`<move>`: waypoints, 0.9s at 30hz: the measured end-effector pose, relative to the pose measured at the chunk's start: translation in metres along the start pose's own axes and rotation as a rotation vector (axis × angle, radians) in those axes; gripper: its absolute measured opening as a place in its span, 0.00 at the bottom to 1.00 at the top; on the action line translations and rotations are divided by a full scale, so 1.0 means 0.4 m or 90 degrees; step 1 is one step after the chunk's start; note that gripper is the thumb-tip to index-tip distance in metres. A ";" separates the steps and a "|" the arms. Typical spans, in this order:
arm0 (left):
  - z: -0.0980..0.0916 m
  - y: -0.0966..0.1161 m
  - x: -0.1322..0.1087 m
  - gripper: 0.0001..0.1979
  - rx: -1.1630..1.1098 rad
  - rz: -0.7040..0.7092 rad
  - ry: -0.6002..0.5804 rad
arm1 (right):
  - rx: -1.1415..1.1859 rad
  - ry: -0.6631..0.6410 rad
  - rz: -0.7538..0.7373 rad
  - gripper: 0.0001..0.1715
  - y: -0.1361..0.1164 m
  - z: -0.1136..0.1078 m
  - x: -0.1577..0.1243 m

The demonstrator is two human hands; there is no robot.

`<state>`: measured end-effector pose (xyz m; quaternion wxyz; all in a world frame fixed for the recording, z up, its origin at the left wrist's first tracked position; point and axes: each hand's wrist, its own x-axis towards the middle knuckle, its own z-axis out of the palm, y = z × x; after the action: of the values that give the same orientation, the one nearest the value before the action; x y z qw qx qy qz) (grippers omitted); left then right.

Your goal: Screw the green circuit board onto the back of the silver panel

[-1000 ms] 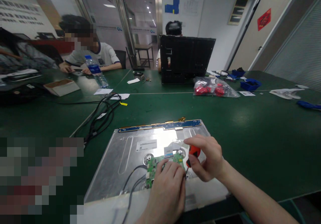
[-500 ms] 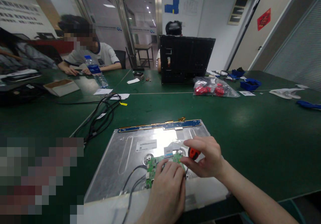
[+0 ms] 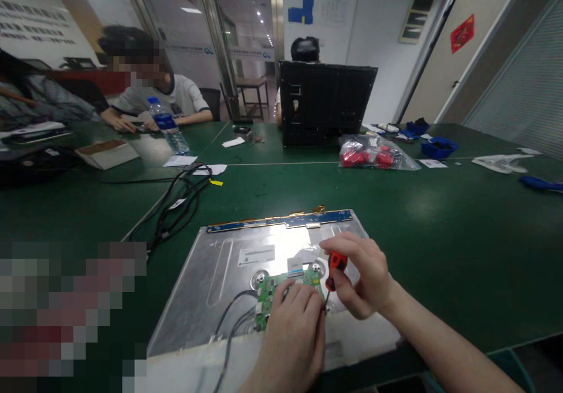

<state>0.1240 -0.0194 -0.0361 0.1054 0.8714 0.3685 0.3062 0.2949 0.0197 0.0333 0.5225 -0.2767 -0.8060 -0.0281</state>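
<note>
A green circuit board (image 3: 275,281) sits on the back of a silver metal display panel (image 3: 189,305). My left hand (image 3: 292,317) lies over the board, its fingers together and bent down onto it, hiding much of the board. Between the thumb and fingers of my right hand (image 3: 363,275) is a red-and-black screwdriver (image 3: 335,268), held nearly upright. Its thin shaft reaches down to the board's right edge, close to my left fingertips; what the tip touches is too small to see. Dark cables (image 3: 235,308) run out from the board's left side.
A blue circuit strip (image 3: 281,222) lines the panel's far edge. Black cables (image 3: 185,199) lie to the left. Farther off are a water bottle (image 3: 166,124), a bag with red items (image 3: 378,153) and a black monitor back (image 3: 328,102). Other people sit across the table.
My right thumb and fingers have shifted around the screwdriver handle, and more of the handle and shaft shows. My left hand has stayed on the board.
</note>
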 end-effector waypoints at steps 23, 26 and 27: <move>0.001 -0.005 0.004 0.10 0.000 0.000 0.011 | 0.012 -0.032 -0.009 0.21 0.007 -0.002 -0.006; 0.000 -0.006 0.003 0.10 -0.004 -0.002 0.010 | 0.016 -0.026 -0.010 0.22 0.006 -0.001 -0.004; 0.000 -0.005 0.002 0.10 -0.004 -0.001 0.009 | 0.016 -0.022 -0.013 0.22 0.005 0.000 -0.003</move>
<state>0.1233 -0.0173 -0.0367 0.1061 0.8686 0.3689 0.3135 0.2963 0.0211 0.0318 0.5116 -0.2623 -0.8180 -0.0187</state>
